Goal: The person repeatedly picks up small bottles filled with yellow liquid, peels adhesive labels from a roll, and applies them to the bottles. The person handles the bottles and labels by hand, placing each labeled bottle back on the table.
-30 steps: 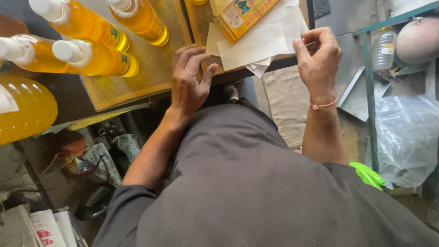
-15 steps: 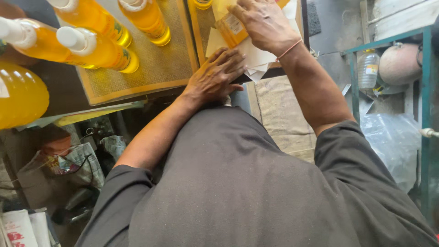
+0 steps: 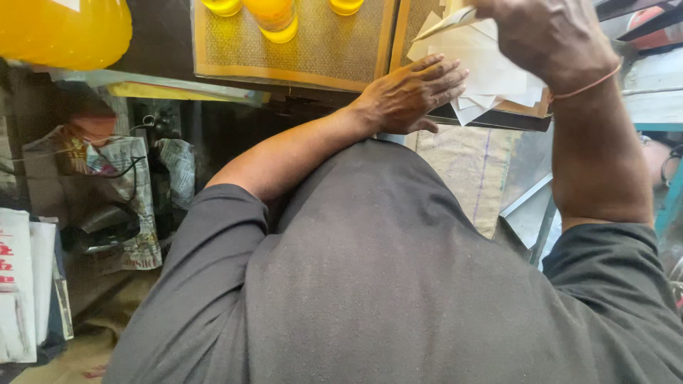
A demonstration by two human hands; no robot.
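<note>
Three yellow bottle bottoms (image 3: 279, 16), one large yellow jug (image 3: 64, 32), two hands (image 3: 409, 92), one paper stack (image 3: 491, 78).

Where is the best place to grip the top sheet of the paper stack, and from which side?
Probably at a loose near corner of the paper stack, coming from the person's side. There the white sheets fan out over the board's edge, so a thumb can slip under one. The left hand lies flat on the stack; the right hand is raised above it.

A loose stack of white paper sheets (image 3: 491, 78) — corners splayed and overlapping — lies flat at the near edge of a brown board (image 3: 523, 108).
</note>
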